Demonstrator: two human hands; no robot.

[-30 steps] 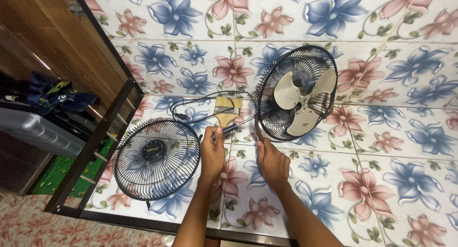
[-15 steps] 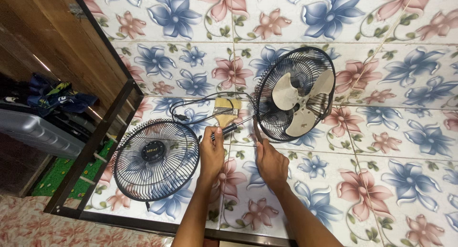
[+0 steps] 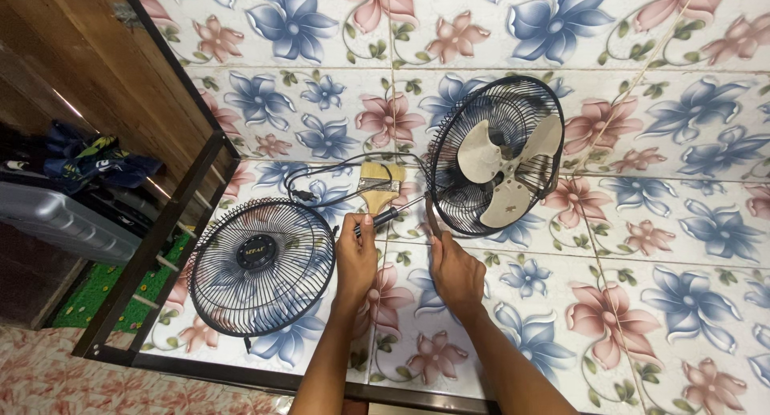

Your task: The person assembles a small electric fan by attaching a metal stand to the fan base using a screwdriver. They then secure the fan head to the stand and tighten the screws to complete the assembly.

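While a screwdriver is gripped in the closed left hand, a thin dark curved strip is pinched in the right hand, just beside the lower rim of the fan. That fan stands tilted on the flowered tile floor with its three pale blades exposed. A detached front grille lies flat to the left, touching nothing held. A paintbrush and a black cord lie behind the hands, between grille and fan. Compared with the earlier frames, both hands are seen almost unmoved. Counted: one fan, one loose grille, one brush, one screwdriver.
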